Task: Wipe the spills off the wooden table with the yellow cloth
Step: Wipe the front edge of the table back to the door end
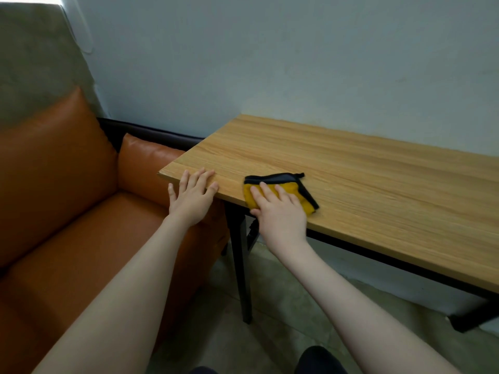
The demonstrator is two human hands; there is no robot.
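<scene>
**Wiping in hand at the near left end of the table; no spill discernible**

Nearest the camera, both bare forearms extend forward from the lower edge of the view, over a tiled floor.

The left hand [192, 195] rests on the near left corner of the wooden table [378, 190], fingers straight and spread, fingertips on the top, gripping nothing. It appears to serve as a brace.

The right hand [279, 209] lies flat on the yellow cloth [286, 191], fingers extended and slightly apart, pressing down rather than clutching; the thumb sits at the table's near edge. The cloth is folded, black-trimmed, with a grey face turned up at its far side, and lies on the tabletop close to the near edge, just right of the left hand.

Beyond the cloth, the tabletop runs far and right toward a pale wall. No wet patch is discernible on the wood.

To the left, an orange sofa [67, 190] stands against the table's end.

Assessment: to do the wipe well, keep the palm flat with even pressure, work in overlapping passes from the near edge outward, and keep the cloth from slipping off the near edge.
</scene>
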